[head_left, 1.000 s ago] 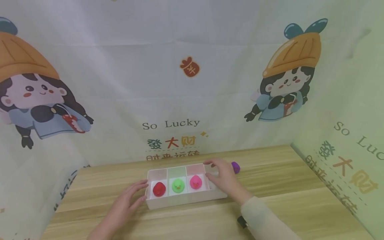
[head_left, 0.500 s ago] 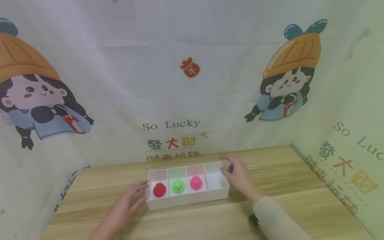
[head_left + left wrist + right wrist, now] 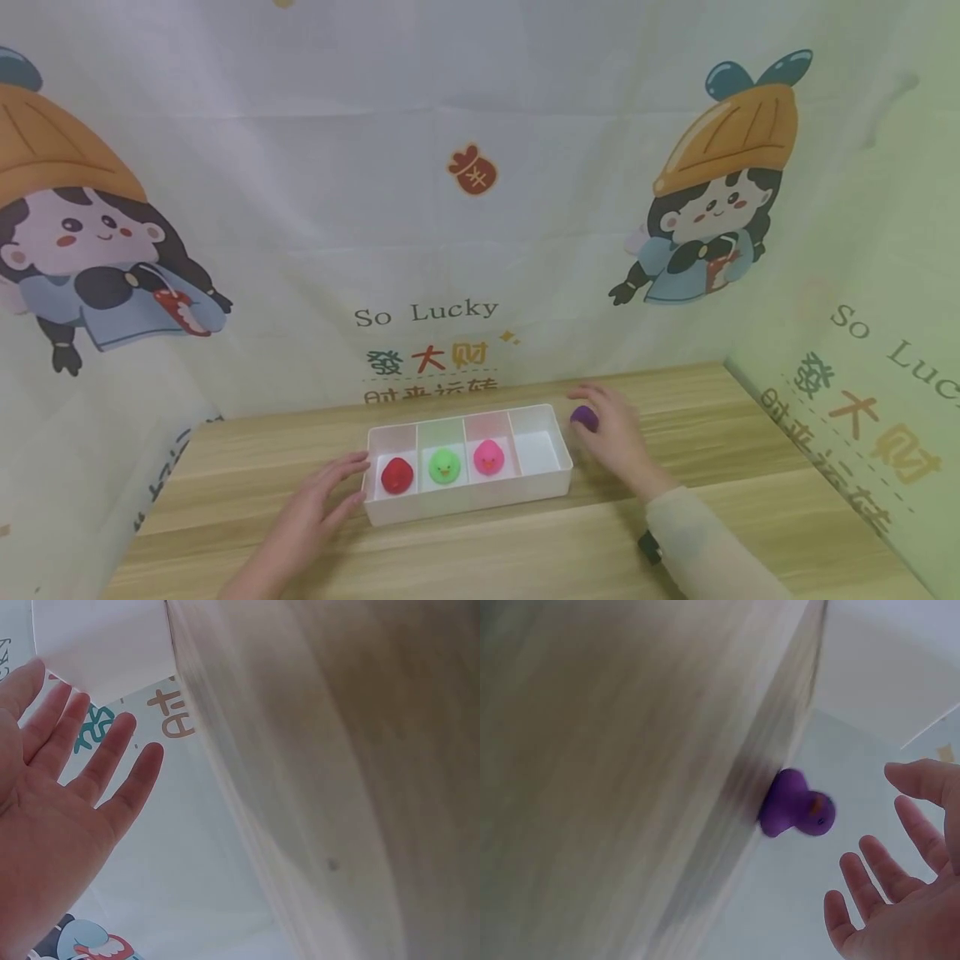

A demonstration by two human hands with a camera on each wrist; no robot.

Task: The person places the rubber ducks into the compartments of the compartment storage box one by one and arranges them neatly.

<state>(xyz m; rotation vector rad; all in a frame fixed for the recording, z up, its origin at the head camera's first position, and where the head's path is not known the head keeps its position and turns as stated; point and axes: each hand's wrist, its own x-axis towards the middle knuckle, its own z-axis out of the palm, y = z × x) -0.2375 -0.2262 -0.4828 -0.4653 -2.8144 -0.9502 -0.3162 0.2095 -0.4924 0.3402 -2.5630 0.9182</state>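
A white box (image 3: 465, 502) with a row of compartments stands on the wooden table. From the left, its compartments hold a red rubber duck (image 3: 397, 476), a green rubber duck (image 3: 445, 466) and a pink rubber duck (image 3: 489, 457); the rightmost one has nothing in it. My left hand (image 3: 318, 504) touches the box's left end with fingers extended, as the left wrist view (image 3: 64, 787) also shows. Beyond the right end sits a purple rubber duck (image 3: 791, 804) on the table. My right hand (image 3: 611, 433) hovers over it, thumb and fingers spread apart around it without gripping.
The wooden tabletop (image 3: 750, 467) runs back to a printed cloth (image 3: 555, 250) hung behind and along both sides. A small black item (image 3: 649, 547) shows beneath the right sleeve (image 3: 705, 533).
My right hand has moved rightward from over the box's rightmost compartment to the purple duck. The left hand stays at the box's left end, and the ducks have not moved.
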